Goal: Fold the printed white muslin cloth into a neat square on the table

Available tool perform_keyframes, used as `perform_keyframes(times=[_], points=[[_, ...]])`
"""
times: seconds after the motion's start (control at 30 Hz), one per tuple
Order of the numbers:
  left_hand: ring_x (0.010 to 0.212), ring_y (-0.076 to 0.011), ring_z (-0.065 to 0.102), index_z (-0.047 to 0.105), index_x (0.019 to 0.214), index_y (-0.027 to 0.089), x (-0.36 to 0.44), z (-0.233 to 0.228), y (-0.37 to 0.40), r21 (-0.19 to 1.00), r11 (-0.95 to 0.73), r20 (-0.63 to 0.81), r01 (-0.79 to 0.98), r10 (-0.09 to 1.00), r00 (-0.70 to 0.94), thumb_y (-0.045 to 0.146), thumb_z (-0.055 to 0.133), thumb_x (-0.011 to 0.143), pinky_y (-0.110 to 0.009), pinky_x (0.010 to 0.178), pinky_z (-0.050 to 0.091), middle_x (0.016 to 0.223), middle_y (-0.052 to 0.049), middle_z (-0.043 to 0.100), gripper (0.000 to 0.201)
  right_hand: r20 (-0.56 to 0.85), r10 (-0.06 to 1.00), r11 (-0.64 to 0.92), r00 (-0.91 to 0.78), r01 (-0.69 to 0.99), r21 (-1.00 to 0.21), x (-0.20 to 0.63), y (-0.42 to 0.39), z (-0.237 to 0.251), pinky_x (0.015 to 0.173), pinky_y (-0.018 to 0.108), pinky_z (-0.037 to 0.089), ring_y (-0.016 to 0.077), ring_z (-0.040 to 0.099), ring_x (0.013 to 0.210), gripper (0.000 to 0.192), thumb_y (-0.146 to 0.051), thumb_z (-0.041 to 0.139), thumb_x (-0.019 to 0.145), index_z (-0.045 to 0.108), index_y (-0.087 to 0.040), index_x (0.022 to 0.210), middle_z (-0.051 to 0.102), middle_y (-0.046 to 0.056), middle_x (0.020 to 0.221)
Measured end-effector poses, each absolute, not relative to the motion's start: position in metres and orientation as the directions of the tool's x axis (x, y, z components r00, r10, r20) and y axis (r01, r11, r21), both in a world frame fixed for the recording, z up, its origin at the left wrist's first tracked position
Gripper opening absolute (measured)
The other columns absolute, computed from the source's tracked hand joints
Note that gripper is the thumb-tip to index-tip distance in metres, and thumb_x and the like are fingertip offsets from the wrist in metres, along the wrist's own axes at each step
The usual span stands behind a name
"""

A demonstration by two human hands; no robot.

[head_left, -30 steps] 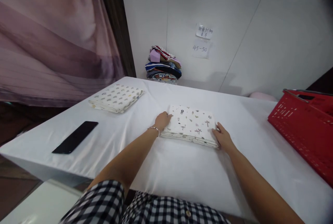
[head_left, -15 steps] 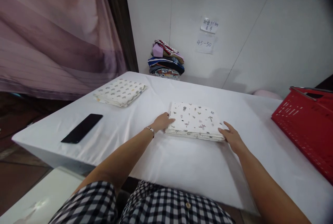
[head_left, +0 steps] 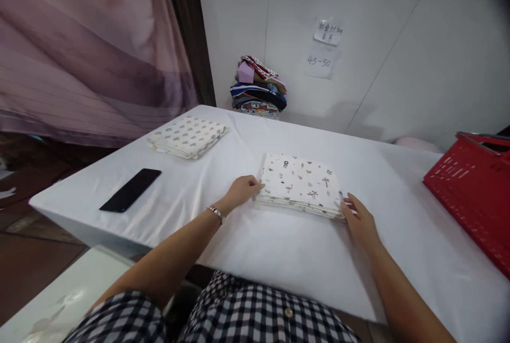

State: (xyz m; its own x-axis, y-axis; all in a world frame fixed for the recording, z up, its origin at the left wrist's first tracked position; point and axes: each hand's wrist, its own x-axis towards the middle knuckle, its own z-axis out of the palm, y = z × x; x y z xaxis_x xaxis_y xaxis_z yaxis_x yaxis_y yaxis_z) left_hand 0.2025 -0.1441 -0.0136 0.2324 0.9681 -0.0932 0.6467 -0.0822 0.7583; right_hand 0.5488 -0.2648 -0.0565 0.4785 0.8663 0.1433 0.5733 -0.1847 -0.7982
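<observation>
A folded white cloth with small palm trees and animals printed on it lies flat on the white-covered table in front of me. My left hand, a bracelet on its wrist, pinches the cloth's left edge near the front corner. At the front right corner, the thumb and fingers of my right hand close on the edge; part of that grip is hidden. Further back on the left rests a second folded cloth with grey heart-like shapes, which neither hand touches.
A black phone lies near the table's left side. To the right stands a red plastic basket. Behind the table's far edge is a stack of folded fabrics against the wall. A pinkish curtain hangs at the left.
My left hand has drawn back slightly to the cloth's left edge, its fingers now pinched together. My right hand has slid a little toward the front corner. The view has shifted slightly.
</observation>
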Motion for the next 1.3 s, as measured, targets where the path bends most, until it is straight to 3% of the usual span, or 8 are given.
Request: perform_keyframes(times=[0.17, 0.63, 1.0, 1.17, 1.3], points=[[0.052, -0.0119, 0.049, 0.054, 0.062, 0.019, 0.21, -0.009, -0.147, 0.704, -0.018, -0.18, 0.709, 0.962, 0.204, 0.053, 0.058, 0.069, -0.023, 0.049, 0.032, 0.057, 0.001, 0.06, 0.034, 0.168, 0.858, -0.134, 0.484, 0.528, -0.838, 0.541, -0.267, -0.07, 0.077, 0.032, 0.048, 0.0214, 0.056, 0.098, 0.057, -0.052, 0.052, 0.078, 0.053, -0.017, 0.122, 0.058, 0.01, 0.118], [0.049, -0.0122, 0.049, 0.054, 0.057, 0.019, 0.214, -0.013, -0.139, 0.666, -0.012, -0.207, 0.746, 0.958, 0.2, 0.046, 0.063, 0.066, -0.024, 0.047, 0.032, 0.052, 0.0, 0.058, 0.029, 0.167, 0.852, -0.154, 0.496, 0.542, -0.826, 0.541, -0.267, -0.073, 0.082, 0.035, 0.047, 0.0215, 0.056, 0.096, 0.057, -0.054, 0.051, 0.077, 0.055, -0.018, 0.12, 0.06, 0.01, 0.114], [0.057, -0.0132, 0.053, 0.056, 0.06, 0.018, 0.208, -0.024, -0.137, 0.713, 0.065, -0.239, 0.699, 0.959, 0.154, 0.035, 0.061, 0.066, -0.022, 0.049, 0.034, 0.059, -0.001, 0.06, 0.019, 0.159, 0.858, -0.148, 0.489, 0.531, -0.835, 0.536, -0.269, -0.068, 0.081, 0.033, 0.047, 0.0214, 0.056, 0.097, 0.058, -0.054, 0.052, 0.076, 0.054, -0.018, 0.121, 0.058, 0.009, 0.116], [0.058, -0.0142, 0.057, 0.056, 0.071, 0.019, 0.207, -0.023, -0.14, 0.699, 0.074, -0.243, 0.711, 0.96, 0.139, 0.035, 0.059, 0.069, -0.023, 0.051, 0.037, 0.061, -0.001, 0.063, 0.017, 0.081, 0.841, -0.244, 0.534, 0.51, -0.825, 0.537, -0.264, -0.062, 0.079, 0.031, 0.046, 0.0212, 0.057, 0.093, 0.063, -0.055, 0.052, 0.075, 0.051, -0.017, 0.126, 0.059, 0.009, 0.113], [0.053, -0.0139, 0.057, 0.055, 0.08, 0.019, 0.209, -0.022, -0.14, 0.691, 0.095, -0.275, 0.717, 0.951, 0.14, 0.034, 0.058, 0.071, -0.023, 0.052, 0.039, 0.057, 0.001, 0.062, 0.018, 0.005, 0.843, -0.348, 0.537, 0.553, -0.757, 0.546, -0.252, -0.057, 0.073, 0.032, 0.045, 0.0204, 0.058, 0.079, 0.071, -0.055, 0.052, 0.074, 0.043, -0.017, 0.134, 0.064, 0.005, 0.092]])
